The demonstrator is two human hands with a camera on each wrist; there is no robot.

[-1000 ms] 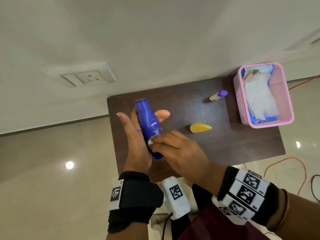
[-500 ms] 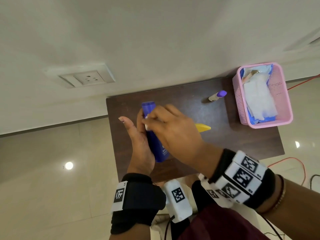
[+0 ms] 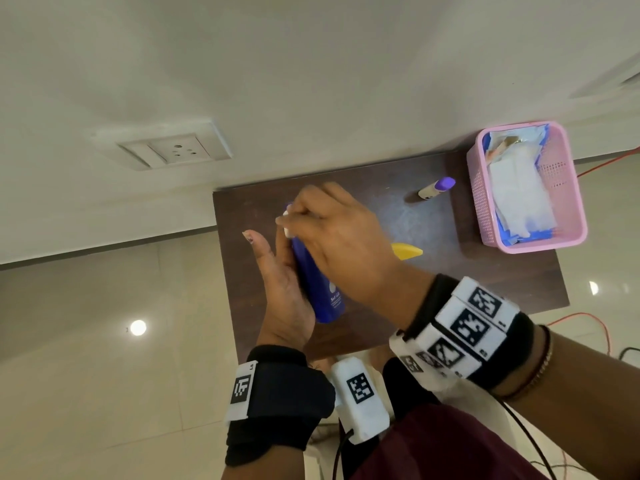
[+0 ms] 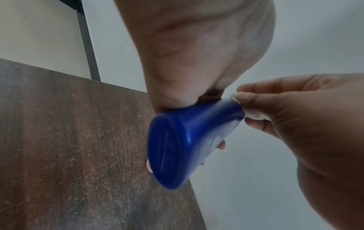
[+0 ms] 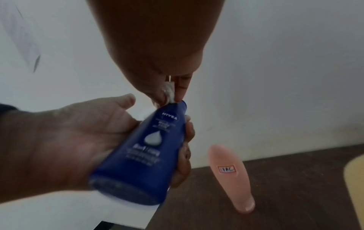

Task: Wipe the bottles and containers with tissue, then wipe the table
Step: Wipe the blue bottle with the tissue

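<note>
My left hand (image 3: 280,271) grips a dark blue lotion bottle (image 3: 317,282) above the left part of the dark wooden table (image 3: 485,282), cap end pointing away from me. My right hand (image 3: 332,230) pinches a small wad of white tissue (image 4: 254,115) against the bottle's cap end. The right wrist view shows the bottle (image 5: 143,149) held by my left hand (image 5: 69,140), the tissue (image 5: 168,93) at its top. In the left wrist view the bottle's flat base (image 4: 167,152) faces the camera.
A pink bottle (image 5: 232,177) stands on the table just right of the blue one. A yellow container (image 3: 407,251) lies mid-table, a small purple-capped stick (image 3: 436,188) farther back. A pink basket (image 3: 485,202) with tissues sits at the back right corner. The wall runs along the table's far edge.
My right hand has slid the tissue from the bottle's lower body up to its cap end. The left hand keeps hold of the bottle and has tilted it a little.
</note>
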